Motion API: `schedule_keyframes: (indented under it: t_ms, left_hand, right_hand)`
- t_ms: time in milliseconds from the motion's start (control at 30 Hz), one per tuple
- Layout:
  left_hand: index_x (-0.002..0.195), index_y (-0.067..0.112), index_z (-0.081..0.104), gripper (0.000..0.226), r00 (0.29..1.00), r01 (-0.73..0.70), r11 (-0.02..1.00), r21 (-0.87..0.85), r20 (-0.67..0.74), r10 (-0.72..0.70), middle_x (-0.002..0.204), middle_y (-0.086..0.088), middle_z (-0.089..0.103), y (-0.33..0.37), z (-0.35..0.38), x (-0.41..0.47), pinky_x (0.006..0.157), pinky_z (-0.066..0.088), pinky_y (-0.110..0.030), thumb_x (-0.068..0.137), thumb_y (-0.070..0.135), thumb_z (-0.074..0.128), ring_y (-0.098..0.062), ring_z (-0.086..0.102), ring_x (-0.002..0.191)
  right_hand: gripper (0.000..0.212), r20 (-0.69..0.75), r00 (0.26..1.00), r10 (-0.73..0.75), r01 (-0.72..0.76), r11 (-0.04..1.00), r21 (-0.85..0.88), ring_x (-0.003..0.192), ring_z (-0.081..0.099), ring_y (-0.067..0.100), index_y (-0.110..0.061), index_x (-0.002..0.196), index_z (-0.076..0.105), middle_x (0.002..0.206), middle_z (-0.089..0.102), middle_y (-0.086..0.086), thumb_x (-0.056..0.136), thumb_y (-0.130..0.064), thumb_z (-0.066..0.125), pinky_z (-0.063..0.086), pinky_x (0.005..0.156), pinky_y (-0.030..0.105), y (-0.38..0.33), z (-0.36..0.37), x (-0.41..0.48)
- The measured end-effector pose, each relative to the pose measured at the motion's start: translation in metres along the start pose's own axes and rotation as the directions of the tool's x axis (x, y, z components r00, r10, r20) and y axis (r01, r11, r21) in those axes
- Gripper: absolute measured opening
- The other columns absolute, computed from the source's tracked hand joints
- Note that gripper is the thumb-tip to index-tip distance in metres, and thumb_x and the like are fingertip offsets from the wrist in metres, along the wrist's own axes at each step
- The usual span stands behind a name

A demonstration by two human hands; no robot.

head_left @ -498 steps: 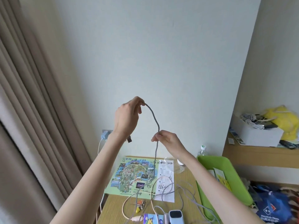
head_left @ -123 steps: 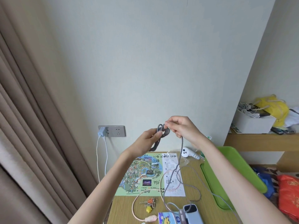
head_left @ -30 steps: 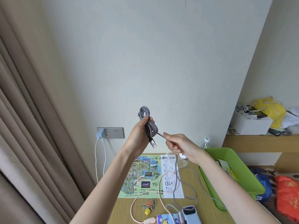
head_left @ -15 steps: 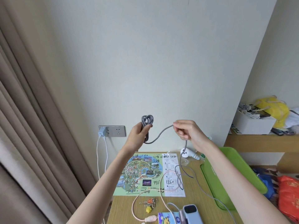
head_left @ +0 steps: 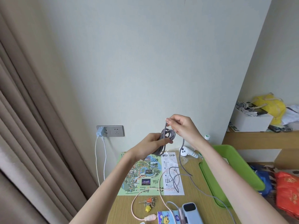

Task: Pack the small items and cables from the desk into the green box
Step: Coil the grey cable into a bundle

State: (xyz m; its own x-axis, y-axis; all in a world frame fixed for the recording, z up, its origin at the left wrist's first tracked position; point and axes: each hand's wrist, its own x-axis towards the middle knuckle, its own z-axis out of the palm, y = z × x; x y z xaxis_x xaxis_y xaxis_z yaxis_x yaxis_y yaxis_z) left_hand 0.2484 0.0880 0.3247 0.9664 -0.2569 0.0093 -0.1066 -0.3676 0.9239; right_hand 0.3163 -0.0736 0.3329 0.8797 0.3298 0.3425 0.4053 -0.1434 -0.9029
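My left hand grips a coiled bundle of grey braided cable, held up above the desk. My right hand pinches the same cable just above the coil, and the loose length hangs from it down to the desk. The green box stands at the desk's right edge, partly hidden behind my right forearm. On the desk lie a pink cable, keys with a yellow charm and a pale blue power bank.
A colourful map sheet and a white printed paper lie flat on the desk. A white controller sits near the wall. A blue charger is plugged into the wall socket. Curtains hang at left; a cluttered shelf is at right.
My right hand has brought the cable back to the coil in my left hand, adding another loop. The loose length on the desk has grown shorter.
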Motion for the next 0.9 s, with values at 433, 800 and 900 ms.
schedule_keyframes:
  t_ms: [433, 800, 900]
  left_hand:
    - [0.103, 0.001, 0.055, 0.033, 0.965, -0.075, 0.972, -0.223, -0.263, 0.014, 0.064, 0.003, 0.032, 0.016, -0.014, 0.002, 0.03, 0.023, -0.016, 0.098, 0.033, 0.049, -0.01, 0.028, 0.048]
    - [0.116, 0.006, 0.061, 0.028, 0.963, -0.198, 0.914, -0.354, -0.246, 0.113, 0.056, 0.004, 0.063, 0.03, 0.003, -0.002, 0.035, 0.03, -0.008, 0.103, 0.023, 0.042, -0.003, 0.054, 0.045]
    - [0.105, 0.02, 0.066, 0.024, 0.94, -0.194, 0.914, -0.357, -0.333, 0.07, 0.058, 0.004, 0.051, 0.029, 0.0, 0.001, 0.039, 0.028, -0.016, 0.1, 0.031, 0.045, -0.01, 0.045, 0.054]
  right_hand:
    - [0.044, 0.31, 0.919, 0.245, -0.345, 0.879, 0.328, 0.042, 0.024, 0.01, -0.012, 0.066, 0.05, 0.054, 0.031, 0.0, 0.101, -0.038, 0.039, 0.018, 0.043, 0.022, 0.007, 0.009, -0.013]
    - [0.039, 0.368, 0.907, 0.206, -0.347, 0.859, 0.375, 0.049, 0.026, 0.013, -0.014, 0.073, 0.051, 0.054, 0.035, 0.0, 0.096, -0.046, 0.045, 0.024, 0.045, 0.022, 0.005, 0.016, -0.012]
    - [0.045, 0.4, 0.897, 0.188, -0.32, 0.901, 0.294, 0.048, 0.028, 0.016, -0.013, 0.071, 0.051, 0.055, 0.037, 0.003, 0.094, -0.051, 0.046, 0.029, 0.048, 0.022, 0.004, 0.013, -0.015]
